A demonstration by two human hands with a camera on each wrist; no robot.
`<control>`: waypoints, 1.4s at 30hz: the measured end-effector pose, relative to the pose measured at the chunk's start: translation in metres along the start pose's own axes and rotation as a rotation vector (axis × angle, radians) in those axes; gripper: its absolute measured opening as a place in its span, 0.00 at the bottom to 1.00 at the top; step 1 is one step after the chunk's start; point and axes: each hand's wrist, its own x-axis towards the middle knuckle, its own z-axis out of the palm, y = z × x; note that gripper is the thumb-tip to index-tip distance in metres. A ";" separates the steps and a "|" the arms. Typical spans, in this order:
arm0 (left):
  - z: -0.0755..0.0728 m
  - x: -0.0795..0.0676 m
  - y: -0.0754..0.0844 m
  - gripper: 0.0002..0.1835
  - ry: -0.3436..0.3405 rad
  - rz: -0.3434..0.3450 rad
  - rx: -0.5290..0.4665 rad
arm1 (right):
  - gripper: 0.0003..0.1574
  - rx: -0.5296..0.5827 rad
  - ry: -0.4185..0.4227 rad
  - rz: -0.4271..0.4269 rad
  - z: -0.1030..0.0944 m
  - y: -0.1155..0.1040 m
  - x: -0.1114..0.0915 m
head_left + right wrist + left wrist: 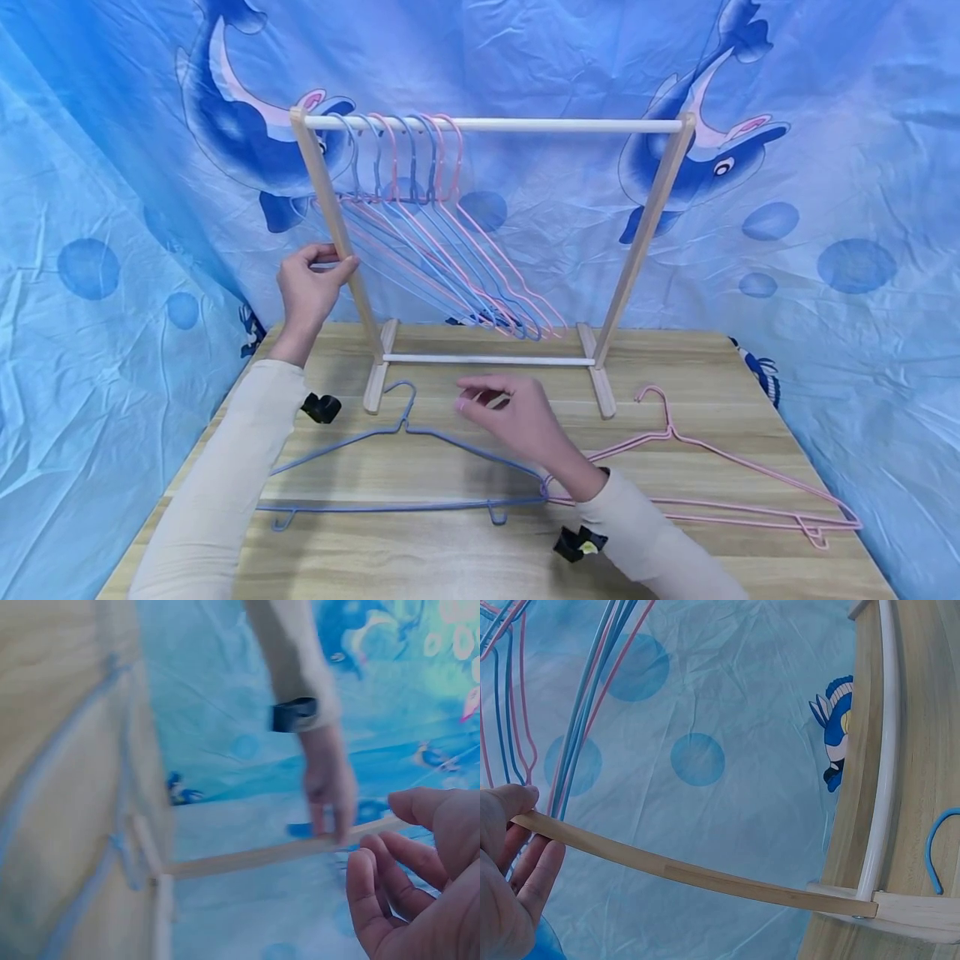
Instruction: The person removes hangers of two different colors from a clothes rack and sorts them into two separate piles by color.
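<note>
Head view, from the left: a pale sleeve [217, 475] reaches forward over the wood-grain worktop [420, 558], a small black device [321, 407] showing beside it. Its left hand [311, 279] grips the rack's wooden left post [328, 200] partway up; the left wrist view shows the thumb on one side of the post and fingers on the other. Below, a blue hanger [405, 507] lies flat on the worktop in front of the rack, hook pointing away from the person, its left end hidden by the sleeve.

Bunched at the left end of the white rail [562, 126], blue and pink hangers [474, 248] hang by their hooks, partly behind the left post. A thinner white lower bar [487, 360] joins the rack's feet.

Right of the middle, the right hand [517, 417] is over the worktop in front of that bar, fingers loosely bent and grasping nothing. Another black device [581, 543] shows by its cuff. The right post [645, 237] stands farther back. Rightmost on the worktop lies pink hanger wire [750, 460], its left end meeting the blue hanger's right end; whether it is one hanger or two, I cannot tell.
</note>
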 end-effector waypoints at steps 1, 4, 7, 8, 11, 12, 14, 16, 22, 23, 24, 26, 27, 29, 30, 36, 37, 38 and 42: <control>0.000 0.000 0.000 0.19 0.001 0.000 -0.002 | 0.14 -0.009 0.003 -0.016 -0.005 -0.007 0.002; 0.000 0.001 0.001 0.20 0.003 0.002 -0.003 | 0.14 -0.042 0.026 -0.066 -0.022 -0.026 0.011; 0.000 0.001 0.001 0.20 0.003 0.005 -0.008 | 0.14 -0.079 0.062 -0.099 -0.039 -0.044 0.021; 0.000 0.002 0.001 0.20 0.003 0.006 -0.010 | 0.14 -0.093 0.078 -0.106 -0.044 -0.049 0.025; 0.000 0.002 0.001 0.19 0.003 0.007 -0.014 | 0.15 -0.139 0.119 -0.139 -0.058 -0.063 0.035; 0.000 0.002 0.001 0.19 0.002 0.006 -0.014 | 0.15 -0.157 0.131 -0.149 -0.062 -0.066 0.039; -0.001 0.002 0.001 0.19 0.002 0.004 -0.014 | 0.15 -0.188 0.155 -0.167 -0.071 -0.072 0.046; -0.001 0.002 0.001 0.19 0.002 0.003 -0.010 | 0.16 -0.218 0.169 -0.179 -0.078 -0.075 0.054; -0.002 0.003 0.001 0.20 0.001 0.004 -0.007 | 0.18 -0.260 0.230 -0.151 -0.094 -0.071 0.081; -0.002 0.002 0.000 0.21 0.000 0.002 -0.007 | 0.19 -0.257 0.242 -0.150 -0.096 -0.070 0.085; -0.002 0.002 0.000 0.21 -0.001 0.000 -0.004 | 0.19 -0.258 0.255 -0.150 -0.097 -0.068 0.089; -0.002 0.002 0.000 0.20 -0.003 -0.007 -0.005 | 0.19 -0.255 0.275 -0.158 -0.100 -0.065 0.096; -0.002 0.001 0.000 0.20 -0.005 -0.011 -0.007 | 0.19 -0.255 0.284 -0.159 -0.100 -0.063 0.099; -0.002 0.000 0.000 0.20 -0.009 -0.016 -0.007 | 0.19 -0.253 0.291 -0.159 -0.101 -0.060 0.104; -0.002 0.000 0.000 0.20 -0.011 -0.016 -0.007 | 0.19 -0.251 0.291 -0.155 -0.102 -0.058 0.106; -0.001 -0.001 0.000 0.20 -0.010 -0.008 -0.006 | 0.20 -0.235 0.289 -0.135 -0.100 -0.049 0.116; -0.001 -0.001 0.000 0.19 -0.009 -0.006 -0.009 | 0.20 -0.231 0.288 -0.137 -0.100 -0.048 0.117; -0.001 -0.001 0.000 0.19 -0.008 -0.002 -0.011 | 0.20 -0.226 0.285 -0.140 -0.099 -0.048 0.118; -0.001 -0.001 0.000 0.18 -0.004 0.006 -0.017 | 0.21 -0.234 0.260 -0.127 -0.096 -0.047 0.122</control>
